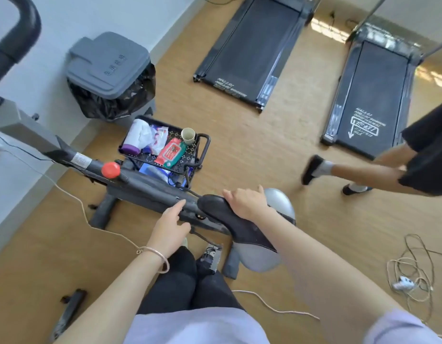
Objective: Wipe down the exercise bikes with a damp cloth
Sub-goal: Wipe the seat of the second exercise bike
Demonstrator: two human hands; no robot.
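Cart crowds the bike frame's far side (bin behind it); open floor lies right, toward a person's legs.

Setting: small gym room. You stand over an exercise bike with a black saddle and red knob. Ahead of you, a treadmill and a second treadmill lie on the wood-look floor. By the white wall: grey lidded bin, black cart with a wipes pack. Loose cables on the floor.
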